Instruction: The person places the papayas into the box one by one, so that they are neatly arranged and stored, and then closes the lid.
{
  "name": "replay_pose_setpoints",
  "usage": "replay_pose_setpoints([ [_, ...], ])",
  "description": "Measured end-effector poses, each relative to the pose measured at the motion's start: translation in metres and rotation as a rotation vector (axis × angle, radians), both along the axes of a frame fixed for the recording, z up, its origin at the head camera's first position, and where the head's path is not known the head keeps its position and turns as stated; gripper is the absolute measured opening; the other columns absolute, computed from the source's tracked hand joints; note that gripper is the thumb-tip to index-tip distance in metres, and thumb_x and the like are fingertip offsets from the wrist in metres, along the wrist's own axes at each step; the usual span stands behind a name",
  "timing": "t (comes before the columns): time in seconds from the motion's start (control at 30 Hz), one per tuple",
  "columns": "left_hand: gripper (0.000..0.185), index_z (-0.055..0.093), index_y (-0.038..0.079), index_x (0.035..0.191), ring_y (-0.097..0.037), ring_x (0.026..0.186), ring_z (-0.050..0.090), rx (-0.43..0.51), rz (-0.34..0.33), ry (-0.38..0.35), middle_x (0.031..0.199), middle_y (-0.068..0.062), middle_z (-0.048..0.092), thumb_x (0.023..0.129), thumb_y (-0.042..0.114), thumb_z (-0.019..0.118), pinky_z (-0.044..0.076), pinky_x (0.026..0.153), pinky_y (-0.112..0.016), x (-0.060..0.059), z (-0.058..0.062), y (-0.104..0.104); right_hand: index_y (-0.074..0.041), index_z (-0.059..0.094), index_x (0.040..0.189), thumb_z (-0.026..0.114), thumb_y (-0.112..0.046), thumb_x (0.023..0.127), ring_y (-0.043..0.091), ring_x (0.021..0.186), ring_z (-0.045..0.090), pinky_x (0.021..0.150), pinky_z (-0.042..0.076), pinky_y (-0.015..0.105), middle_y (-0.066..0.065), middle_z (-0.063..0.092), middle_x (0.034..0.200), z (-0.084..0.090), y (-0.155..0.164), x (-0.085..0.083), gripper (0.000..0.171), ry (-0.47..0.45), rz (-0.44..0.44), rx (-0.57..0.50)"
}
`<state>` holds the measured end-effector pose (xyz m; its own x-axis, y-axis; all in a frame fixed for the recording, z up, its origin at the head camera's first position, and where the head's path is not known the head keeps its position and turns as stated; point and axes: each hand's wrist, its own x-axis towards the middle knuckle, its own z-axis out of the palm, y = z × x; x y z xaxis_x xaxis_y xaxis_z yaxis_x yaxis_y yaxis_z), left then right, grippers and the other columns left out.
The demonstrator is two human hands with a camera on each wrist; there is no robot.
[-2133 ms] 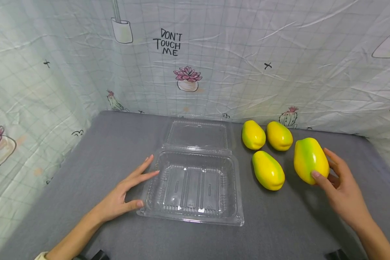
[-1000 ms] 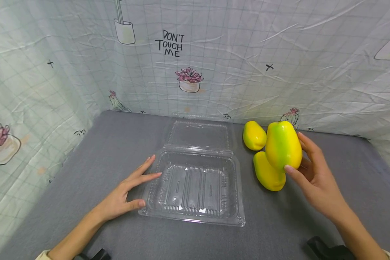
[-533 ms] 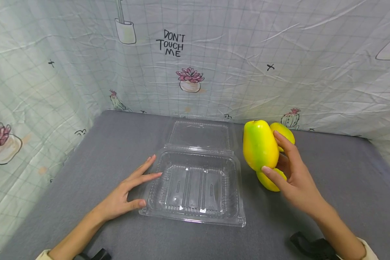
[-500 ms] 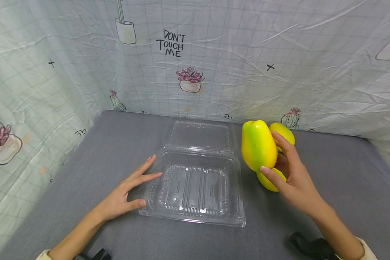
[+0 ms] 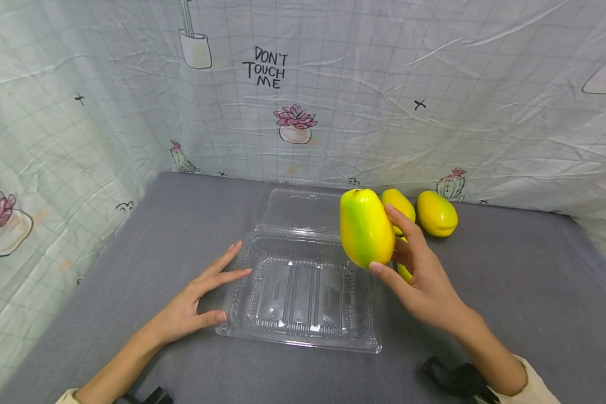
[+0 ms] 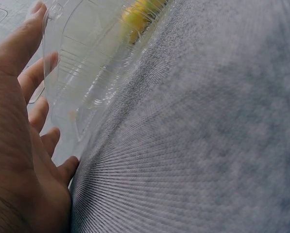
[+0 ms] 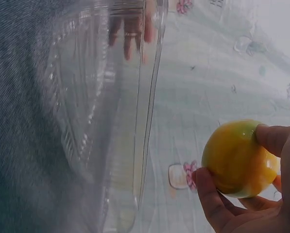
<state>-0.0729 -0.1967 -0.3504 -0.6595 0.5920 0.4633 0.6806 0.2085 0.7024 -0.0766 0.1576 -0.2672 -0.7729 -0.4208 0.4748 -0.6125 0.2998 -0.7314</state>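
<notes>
My right hand (image 5: 424,280) grips a glossy yellow papaya (image 5: 366,227) with a green streak, thumb on the near side and fingers behind. It is held up over the right edge of the clear plastic clamshell box (image 5: 303,340). In the right wrist view the papaya (image 7: 239,158) sits between thumb and fingers, apart from the box wall (image 7: 147,111). My left hand (image 5: 184,308) lies at the box's left side, fingers spread and fairly straight, tips at the rim. The left wrist view shows this hand (image 6: 18,121) against the clear plastic.
Two more papayas lie at the back right, one (image 5: 398,203) partly covered, one (image 5: 437,214) in full view. A third (image 5: 404,272) is mostly hidden behind my right hand. The box's lid (image 5: 303,209) lies folded back towards the printed curtain (image 5: 353,112). Grey cloth (image 5: 525,264) covers the table.
My right hand has carried the papaya leftwards, from the far right past the other papayas to the box's right edge. My left hand and the box have stayed put.
</notes>
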Motion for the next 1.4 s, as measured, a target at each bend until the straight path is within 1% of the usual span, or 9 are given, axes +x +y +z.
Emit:
replay_pose_setpoints([
  [0.1, 0.060, 0.045, -0.001, 0.128, -0.047, 0.128, 0.008, 0.002, -0.001, -0.004, 0.142, -0.027, 0.014, 0.086, 0.040, 0.054, 0.007, 0.105, -0.027, 0.000, 0.000, 0.000, -0.002, 0.018, 0.139, 0.060, 0.019, 0.072, 0.020, 0.094, 0.055, 0.078, 0.046, 0.024, 0.015, 0.041, 0.123, -0.001, -0.006, -0.002, 0.082, 0.022, 0.041, -0.022],
  [0.17, 0.060, 0.045, -0.001, 0.128, -0.047, 0.128, 0.007, 0.002, -0.002, -0.006, 0.142, -0.027, 0.014, 0.086, 0.040, 0.055, 0.007, 0.105, -0.027, 0.000, -0.001, 0.000, -0.001, 0.017, 0.139, 0.060, 0.018, 0.072, 0.021, 0.097, 0.055, 0.079, 0.046, 0.026, 0.014, 0.039, 0.127, -0.002, -0.010, -0.004, 0.082, 0.024, 0.059, -0.027],
  [0.37, 0.060, 0.045, -0.001, 0.128, -0.047, 0.127, 0.007, 0.003, -0.003, -0.005, 0.142, -0.027, 0.014, 0.086, 0.040, 0.055, 0.007, 0.105, -0.027, 0.000, -0.001, 0.000, -0.001, 0.018, 0.139, 0.064, 0.013, 0.072, 0.021, 0.098, 0.056, 0.078, 0.048, 0.031, 0.011, 0.038, 0.131, -0.003, -0.021, -0.006, 0.082, 0.030, 0.057, 0.011],
  [0.53, 0.060, 0.045, 0.000, 0.128, -0.047, 0.127, 0.008, 0.000, 0.001, -0.002, 0.142, -0.027, 0.014, 0.086, 0.041, 0.054, 0.007, 0.105, -0.027, 0.000, -0.001, 0.000, -0.003, 0.018, 0.139, 0.064, 0.010, 0.074, 0.020, 0.098, 0.055, 0.078, 0.048, 0.034, 0.008, 0.032, 0.137, -0.003, -0.030, -0.007, 0.081, 0.023, 0.090, 0.023],
  [0.67, 0.059, 0.045, 0.001, 0.129, -0.047, 0.128, 0.008, -0.005, 0.006, -0.006, 0.142, -0.027, 0.014, 0.086, 0.041, 0.053, 0.007, 0.105, -0.026, 0.001, -0.001, 0.001, -0.003, 0.020, 0.139, 0.066, 0.007, 0.075, 0.017, 0.097, 0.055, 0.078, 0.048, 0.033, 0.007, 0.031, 0.138, -0.003, -0.037, -0.008, 0.079, 0.034, 0.097, 0.036],
  [0.8, 0.058, 0.045, 0.000, 0.128, -0.046, 0.128, 0.008, 0.004, 0.000, -0.021, 0.142, -0.027, 0.013, 0.086, 0.038, 0.055, 0.007, 0.105, -0.026, 0.001, -0.001, 0.001, -0.001, 0.021, 0.138, 0.066, 0.007, 0.075, 0.017, 0.097, 0.054, 0.079, 0.048, 0.033, 0.009, 0.032, 0.136, -0.004, -0.044, -0.009, 0.078, 0.045, 0.116, 0.026],
  [1.0, 0.058, 0.046, -0.001, 0.127, -0.044, 0.129, 0.008, 0.015, 0.003, 0.003, 0.142, -0.027, 0.014, 0.085, 0.037, 0.057, 0.007, 0.106, -0.029, -0.001, -0.001, 0.000, 0.003, 0.021, 0.136, 0.067, 0.006, 0.074, 0.018, 0.094, 0.052, 0.075, 0.049, 0.032, 0.014, 0.033, 0.133, -0.003, -0.058, -0.007, 0.077, 0.078, 0.144, 0.028],
  [1.1, 0.057, 0.046, -0.001, 0.127, -0.044, 0.129, 0.009, 0.013, 0.005, 0.009, 0.142, -0.027, 0.014, 0.085, 0.036, 0.057, 0.008, 0.106, -0.029, -0.001, 0.000, 0.000, 0.003, 0.021, 0.136, 0.067, 0.005, 0.075, 0.020, 0.097, 0.049, 0.075, 0.048, 0.031, 0.015, 0.033, 0.132, -0.003, -0.065, -0.006, 0.077, 0.082, 0.158, 0.040],
  [1.4, 0.056, 0.046, 0.000, 0.127, -0.046, 0.128, 0.010, -0.004, 0.016, -0.015, 0.143, -0.026, 0.015, 0.085, 0.034, 0.058, 0.009, 0.105, -0.028, -0.001, 0.000, 0.001, -0.002, 0.018, 0.138, 0.066, -0.002, 0.078, 0.019, 0.108, 0.042, 0.078, 0.047, 0.029, 0.012, 0.030, 0.134, -0.005, -0.078, -0.004, 0.077, 0.025, 0.181, 0.092],
])
